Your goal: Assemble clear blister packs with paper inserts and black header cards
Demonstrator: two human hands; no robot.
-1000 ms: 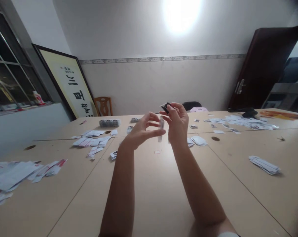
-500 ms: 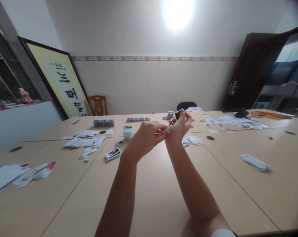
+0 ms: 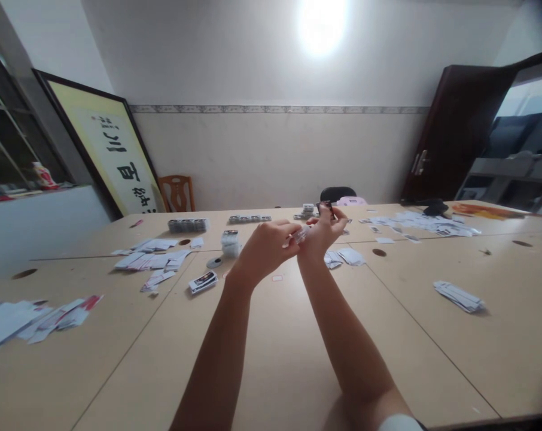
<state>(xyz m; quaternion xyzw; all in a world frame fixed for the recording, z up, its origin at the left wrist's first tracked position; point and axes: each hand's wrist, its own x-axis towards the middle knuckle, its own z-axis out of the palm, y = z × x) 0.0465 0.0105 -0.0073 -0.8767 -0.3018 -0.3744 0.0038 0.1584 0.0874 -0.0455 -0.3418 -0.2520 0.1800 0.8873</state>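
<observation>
Both my hands are raised together above the middle of the wooden table (image 3: 280, 359). My left hand (image 3: 265, 246) pinches a small clear sleeve (image 3: 300, 234) between thumb and fingers. My right hand (image 3: 323, 232) holds a small dark card (image 3: 326, 206) at its fingertips and touches the sleeve too. Below the hands, on the table, lie a small white slip (image 3: 277, 278) and a pile of white papers (image 3: 344, 257).
Stacks of cards (image 3: 188, 225) and a second row (image 3: 249, 219) stand at the back. A card pack (image 3: 203, 281), a round lid (image 3: 215, 262) and scattered papers (image 3: 157, 260) lie left; more papers (image 3: 458, 296) right. A framed scroll (image 3: 112, 157), chair (image 3: 178, 193) and door (image 3: 450, 140) line the walls.
My hands dropped lower and drew together, the left closing on the clear sleeve beside the right. The view shifted right, so the table things slid left.
</observation>
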